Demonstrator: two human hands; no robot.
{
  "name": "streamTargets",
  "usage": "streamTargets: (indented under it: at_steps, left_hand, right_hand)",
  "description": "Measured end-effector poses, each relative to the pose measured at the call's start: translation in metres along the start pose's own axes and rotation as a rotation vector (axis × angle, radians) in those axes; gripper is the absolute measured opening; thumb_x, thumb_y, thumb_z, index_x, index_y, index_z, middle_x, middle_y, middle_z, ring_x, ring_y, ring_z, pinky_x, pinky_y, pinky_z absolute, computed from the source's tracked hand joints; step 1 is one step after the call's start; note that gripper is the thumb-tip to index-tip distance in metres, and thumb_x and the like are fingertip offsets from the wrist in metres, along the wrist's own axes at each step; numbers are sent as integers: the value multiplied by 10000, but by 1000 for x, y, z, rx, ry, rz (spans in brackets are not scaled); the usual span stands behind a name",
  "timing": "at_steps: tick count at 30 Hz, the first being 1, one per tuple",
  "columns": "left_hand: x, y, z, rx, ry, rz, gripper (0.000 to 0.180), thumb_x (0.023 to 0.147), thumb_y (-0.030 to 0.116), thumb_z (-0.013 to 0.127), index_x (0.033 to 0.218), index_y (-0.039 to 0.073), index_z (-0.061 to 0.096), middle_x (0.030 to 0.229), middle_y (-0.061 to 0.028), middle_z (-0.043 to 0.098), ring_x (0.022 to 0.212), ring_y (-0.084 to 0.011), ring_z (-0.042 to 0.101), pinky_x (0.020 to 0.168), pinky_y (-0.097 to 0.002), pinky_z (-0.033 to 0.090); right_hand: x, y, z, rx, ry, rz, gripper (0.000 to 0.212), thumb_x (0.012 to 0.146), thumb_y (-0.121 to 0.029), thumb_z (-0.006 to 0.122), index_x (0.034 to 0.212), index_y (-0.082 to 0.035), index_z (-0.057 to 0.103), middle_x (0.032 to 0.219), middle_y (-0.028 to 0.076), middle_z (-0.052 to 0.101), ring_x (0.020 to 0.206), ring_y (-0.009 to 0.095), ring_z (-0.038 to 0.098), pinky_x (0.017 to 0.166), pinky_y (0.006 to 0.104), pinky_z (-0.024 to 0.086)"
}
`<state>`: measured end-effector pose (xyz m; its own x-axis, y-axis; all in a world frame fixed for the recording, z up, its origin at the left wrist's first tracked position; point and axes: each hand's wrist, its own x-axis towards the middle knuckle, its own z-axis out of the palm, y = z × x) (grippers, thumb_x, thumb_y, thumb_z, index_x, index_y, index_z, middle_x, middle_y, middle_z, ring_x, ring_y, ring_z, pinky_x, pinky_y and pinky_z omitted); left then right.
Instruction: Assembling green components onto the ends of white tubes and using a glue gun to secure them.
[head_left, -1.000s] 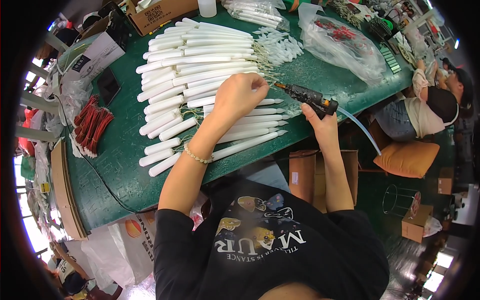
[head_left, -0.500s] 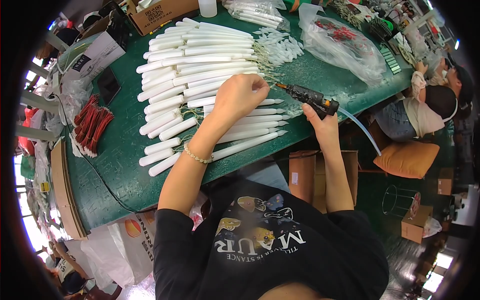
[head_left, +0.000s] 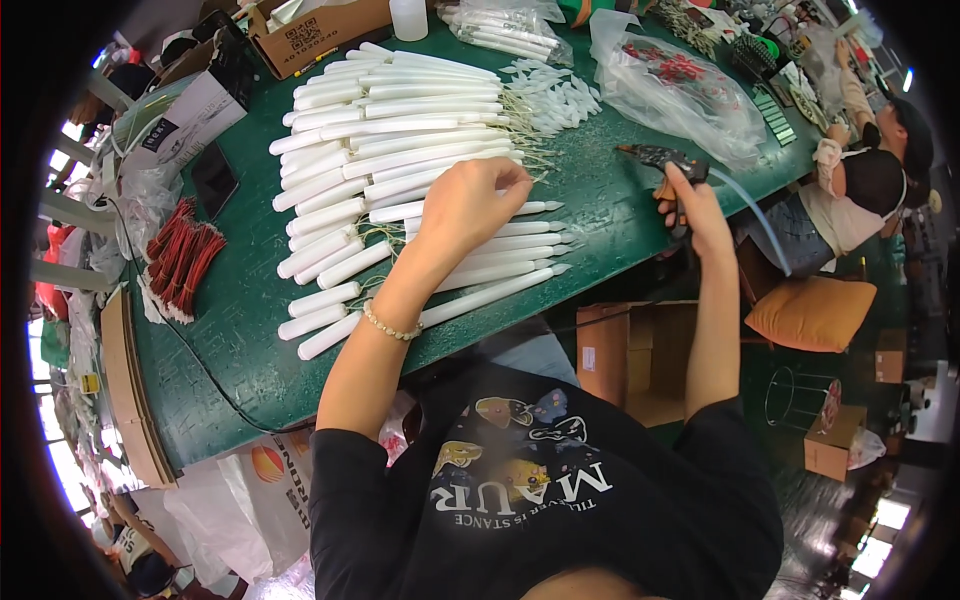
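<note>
My right hand [head_left: 697, 205] is wrapped round a black hot glue gun [head_left: 665, 157] with a pale glue stick trailing from its back. The nozzle points left, over bare table. My left hand [head_left: 476, 200] is closed in a pinch above the white taper candles [head_left: 420, 125], near their thin wires [head_left: 528, 130]; whatever is between its fingertips is too small to make out. Below that hand, several candles [head_left: 500, 285] have pointed flame tips on their right ends. A heap of loose translucent flame tips [head_left: 560, 97] lies beyond the wires.
Red wire bundles [head_left: 185, 260] and a dark phone-like slab [head_left: 213, 176] lie at left on the green table [head_left: 240, 340]. A plastic bag with red pieces [head_left: 680, 90] sits far right. A cardboard box [head_left: 640, 350] stands below the edge. Another person [head_left: 850, 190] sits at right.
My right hand has swung the glue gun to the right and slightly up, away from my left hand. The left hand stays almost in place, still pinched.
</note>
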<state>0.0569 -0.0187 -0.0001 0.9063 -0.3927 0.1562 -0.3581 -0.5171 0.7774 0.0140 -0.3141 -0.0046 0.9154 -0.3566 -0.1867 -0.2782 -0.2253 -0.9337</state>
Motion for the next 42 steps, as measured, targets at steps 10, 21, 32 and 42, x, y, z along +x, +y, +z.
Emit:
streamTargets:
  at_steps: [10,21,32,42]
  left_hand:
    - [-6,1,0,45,3,2,189,795,199,595,866,39,667,794,-103,669,742,-235,642,684,-302,486]
    - [-10,1,0,25,44,79,148,776,182,580,792,61,664,760,-126,657,691,-310,624,624,-375,490]
    - [-10,2,-2,70,-7,24,185,797,220,594,847,57,667,787,-98,667,741,-239,642,676,-312,490]
    - [-11,2,-4,56,-8,24,192,797,219,600,870,54,667,792,-102,668,747,-240,641,686,-311,491]
  right_hand:
    - [26,-37,4,-984,267,-638,289,824,-302,594,794,-18,637,701,161,624,681,345,610,591,399,456]
    - [81,-24,92,-737,-96,-747,174,828,-156,579,924,-15,546,763,138,625,674,276,593,641,337,457]
    - [69,-27,73,-915,-103,-913,151,797,-23,545,946,-39,562,846,116,598,824,295,575,721,362,451]
    - [72,-37,69,-1156,-229,-1108,161,753,-54,601,914,-50,586,861,86,592,866,291,547,741,378,447]
